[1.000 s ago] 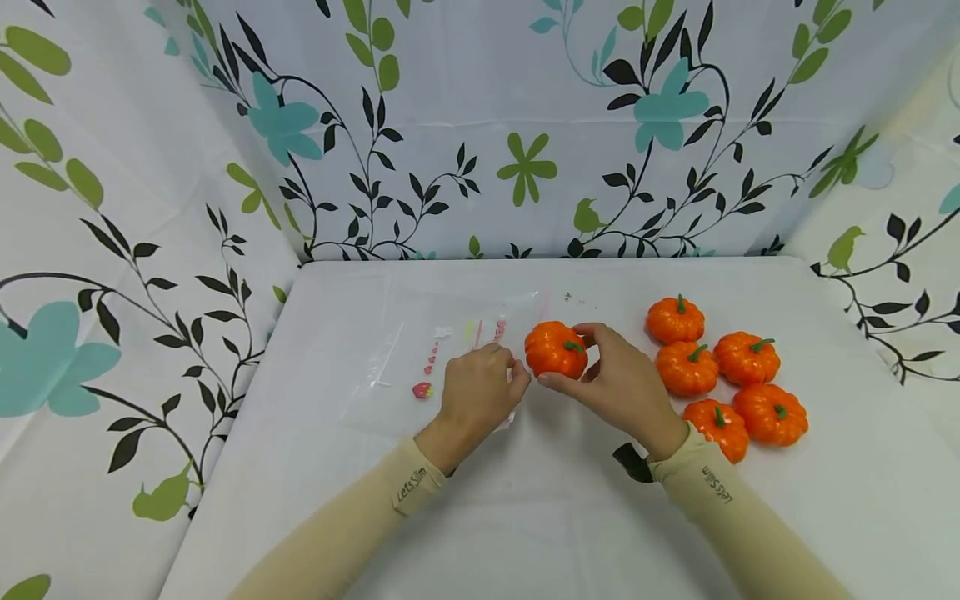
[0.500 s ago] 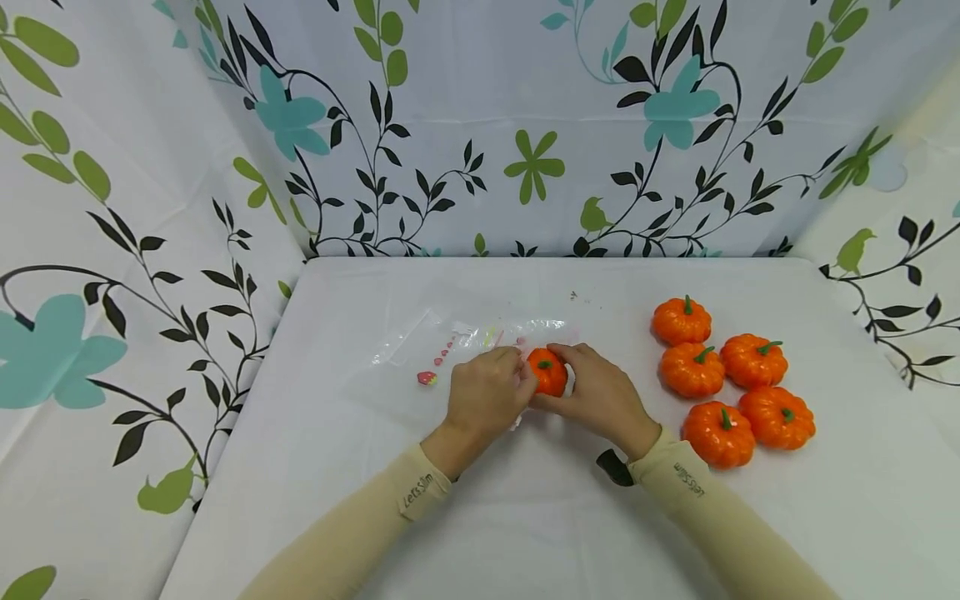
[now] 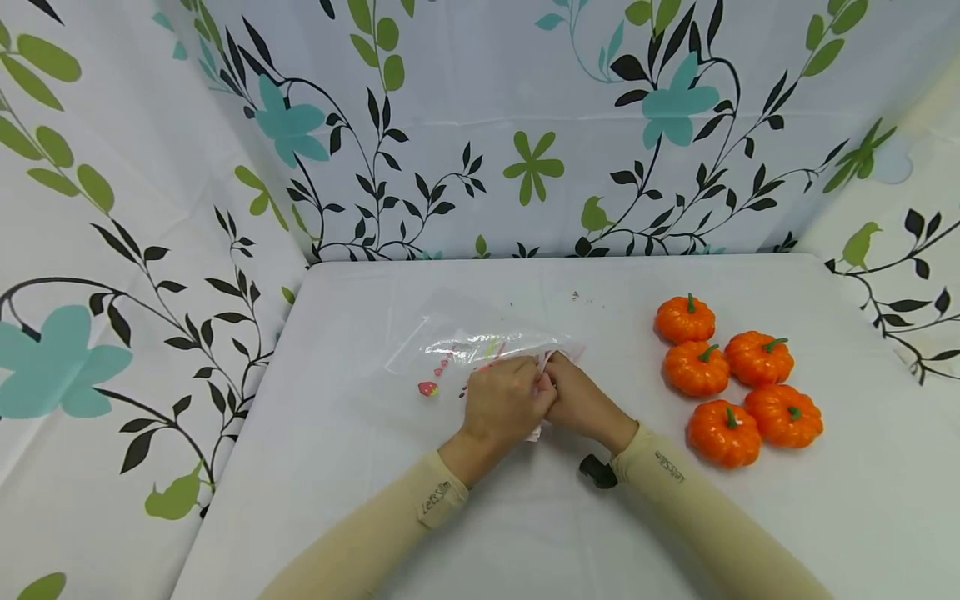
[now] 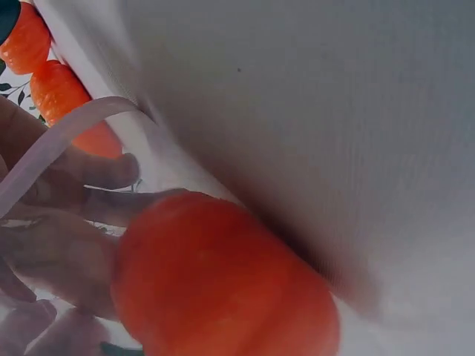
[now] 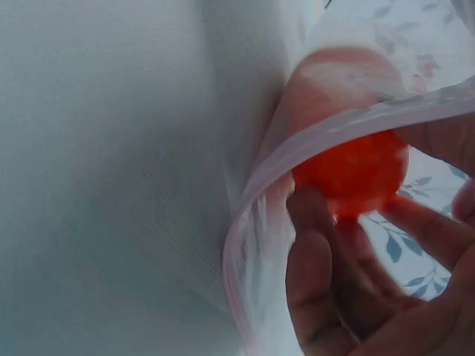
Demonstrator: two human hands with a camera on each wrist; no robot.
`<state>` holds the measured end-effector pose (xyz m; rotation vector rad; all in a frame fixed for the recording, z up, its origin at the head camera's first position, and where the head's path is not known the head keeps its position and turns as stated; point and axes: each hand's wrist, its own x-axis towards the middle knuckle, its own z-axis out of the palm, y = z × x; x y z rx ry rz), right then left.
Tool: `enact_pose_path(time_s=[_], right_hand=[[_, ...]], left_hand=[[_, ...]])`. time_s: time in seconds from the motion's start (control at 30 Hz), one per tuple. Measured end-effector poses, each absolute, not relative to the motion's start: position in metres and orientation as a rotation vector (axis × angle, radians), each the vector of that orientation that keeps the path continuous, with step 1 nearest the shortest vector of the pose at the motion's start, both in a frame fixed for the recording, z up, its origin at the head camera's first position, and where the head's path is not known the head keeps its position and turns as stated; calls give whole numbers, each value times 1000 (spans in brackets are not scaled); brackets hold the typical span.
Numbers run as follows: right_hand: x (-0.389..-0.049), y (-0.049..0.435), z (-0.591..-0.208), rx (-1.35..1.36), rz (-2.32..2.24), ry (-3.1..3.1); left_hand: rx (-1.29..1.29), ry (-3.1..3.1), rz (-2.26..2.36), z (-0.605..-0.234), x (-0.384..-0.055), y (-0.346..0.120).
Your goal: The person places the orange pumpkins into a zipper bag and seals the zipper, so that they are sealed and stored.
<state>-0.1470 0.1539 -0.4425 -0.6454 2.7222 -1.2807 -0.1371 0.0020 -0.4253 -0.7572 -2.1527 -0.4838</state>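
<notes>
Where it showed a second ago, the pumpkin (image 5: pixel 356 174), gripped by the right hand (image 3: pixel 577 400), sits inside the left hand (image 3: pixel 504 400)'s pinched bag (image 3: pixel 480 346).

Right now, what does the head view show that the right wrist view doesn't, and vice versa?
Only the head view shows four loose pumpkins on the white table, the floral curtain, and the left hand meeting the right hand. Only the right wrist view shows the held pumpkin at the bag's rim, gripped by the right hand's fingertips; the head view hides that pumpkin behind the hands. Both show the clear plastic bag and the right hand.
</notes>
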Motion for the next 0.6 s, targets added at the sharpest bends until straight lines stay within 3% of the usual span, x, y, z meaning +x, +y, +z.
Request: enact_pose_path(time_s=[0.2, 0.43, 0.6], right_hand=[[-150, 161, -445, -669, -1362, 2535], [-150, 175, -441, -458, -1473, 2551], [-151, 172, -444, -568, -1528, 2477]], left_hand=[[-741, -2155, -495, -427, -139, 4], [-719, -2181, -484, -426, -142, 3], [-729, -2179, -497, -424, -142, 4]])
